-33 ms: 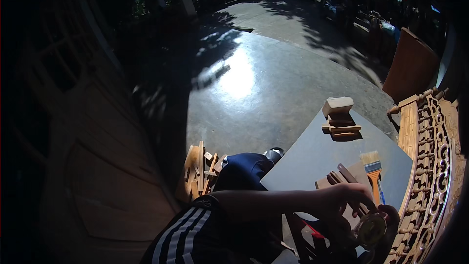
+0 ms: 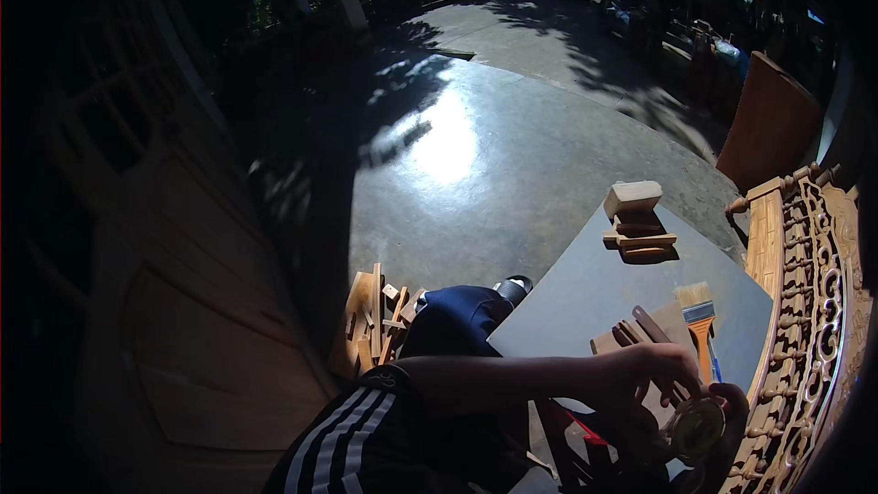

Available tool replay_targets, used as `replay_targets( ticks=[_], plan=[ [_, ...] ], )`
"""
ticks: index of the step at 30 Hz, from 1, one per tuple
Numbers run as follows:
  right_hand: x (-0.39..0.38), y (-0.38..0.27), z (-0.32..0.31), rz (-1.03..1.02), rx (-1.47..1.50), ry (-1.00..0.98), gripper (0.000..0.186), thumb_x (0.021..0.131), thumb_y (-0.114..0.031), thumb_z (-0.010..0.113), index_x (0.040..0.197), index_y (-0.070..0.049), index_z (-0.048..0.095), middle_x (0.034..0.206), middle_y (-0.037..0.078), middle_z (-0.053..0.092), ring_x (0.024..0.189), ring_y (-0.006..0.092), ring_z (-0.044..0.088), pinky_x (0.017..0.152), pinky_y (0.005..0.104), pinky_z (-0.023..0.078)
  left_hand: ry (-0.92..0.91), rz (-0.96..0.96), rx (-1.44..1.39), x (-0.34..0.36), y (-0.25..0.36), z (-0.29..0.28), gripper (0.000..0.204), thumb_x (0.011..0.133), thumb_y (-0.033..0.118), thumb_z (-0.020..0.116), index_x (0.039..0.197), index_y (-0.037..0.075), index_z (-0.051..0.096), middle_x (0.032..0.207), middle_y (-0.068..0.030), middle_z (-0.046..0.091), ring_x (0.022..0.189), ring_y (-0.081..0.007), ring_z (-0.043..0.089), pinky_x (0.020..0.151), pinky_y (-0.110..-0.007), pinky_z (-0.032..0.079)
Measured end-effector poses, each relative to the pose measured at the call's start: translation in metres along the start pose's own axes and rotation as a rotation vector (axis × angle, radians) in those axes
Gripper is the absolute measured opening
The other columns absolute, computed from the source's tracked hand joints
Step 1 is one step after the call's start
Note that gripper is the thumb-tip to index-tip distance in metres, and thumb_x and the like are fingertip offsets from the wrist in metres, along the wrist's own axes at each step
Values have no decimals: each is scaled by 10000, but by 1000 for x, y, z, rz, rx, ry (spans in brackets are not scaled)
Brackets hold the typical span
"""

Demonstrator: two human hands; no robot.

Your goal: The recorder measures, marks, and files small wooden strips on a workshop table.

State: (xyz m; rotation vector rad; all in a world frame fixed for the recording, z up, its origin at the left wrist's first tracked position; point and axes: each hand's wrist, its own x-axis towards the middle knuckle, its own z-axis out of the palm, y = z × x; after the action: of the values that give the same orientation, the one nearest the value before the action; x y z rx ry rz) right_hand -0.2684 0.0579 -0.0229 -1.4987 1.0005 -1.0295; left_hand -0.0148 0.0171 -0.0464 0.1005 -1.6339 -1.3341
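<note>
My left hand (image 2: 654, 375) reaches across from the lower left, fingers curled at a round, see-through container (image 2: 695, 430). My right hand (image 2: 727, 412), mostly in shadow, grips that container from the right. Just beyond them on the grey board (image 2: 558, 302) lie a wide brush with an orange handle (image 2: 702, 341), a thin blue item (image 2: 718, 368) and several wooden strips (image 2: 629, 331). A red and black object (image 2: 590, 432) shows below my left hand, too shadowed to name.
A pale block and wooden pieces (image 2: 631, 201) sit at the board's far corner. A carved wooden railing (image 2: 800, 311) stands right, a large wooden panel (image 2: 201, 348) left. Scrap wood (image 2: 366, 320) lies beside my trousered leg (image 2: 448, 316). A curved brown panel (image 2: 764, 119) stands behind.
</note>
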Motion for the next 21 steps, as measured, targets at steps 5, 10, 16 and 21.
replay_targets(
  ticks=[5, 10, 16, 21],
  plan=[
    [6, 15, -8, -57, -4, 68, 364, 872, -109, 695, 1204, -78, 550, 1056, 124, 625, 906, 203, 656, 771, 291, 572, -31, -134, 42, -2, 2, -12, 565, 745, 156, 865, 1250, 88, 621, 1140, -53, 605, 971, -132, 663, 653, -227, 565],
    [7, 20, -12, 53, 112, 104, 343, 869, -95, 699, 1177, -75, 550, 1078, 134, 627, 925, 210, 663, 779, 306, 585, -50, -199, 61, -1, 13, -13, 497, 761, 170, 859, 1193, 81, 629, 1144, -50, 602, 977, -129, 662, 640, -238, 571],
    [12, 24, -5, 97, 187, 259, 687, 675, -142, 903, 1232, 4, 529, 1098, 144, 637, 1021, 218, 641, 883, 351, 542, 86, -114, 154, -3, 14, -10, 332, 853, 121, 802, 1157, 80, 676, 1051, -42, 684, 903, -128, 694, 656, -243, 573],
    [12, 26, 0, -108, -150, 78, 901, 594, -197, 964, 1349, 16, 521, 1192, 160, 619, 1103, 237, 624, 911, 374, 555, 181, -61, 192, -2, 13, -15, 221, 904, 28, 727, 1116, 88, 702, 1036, -44, 702, 896, -124, 701, 693, -245, 562]
  ],
)
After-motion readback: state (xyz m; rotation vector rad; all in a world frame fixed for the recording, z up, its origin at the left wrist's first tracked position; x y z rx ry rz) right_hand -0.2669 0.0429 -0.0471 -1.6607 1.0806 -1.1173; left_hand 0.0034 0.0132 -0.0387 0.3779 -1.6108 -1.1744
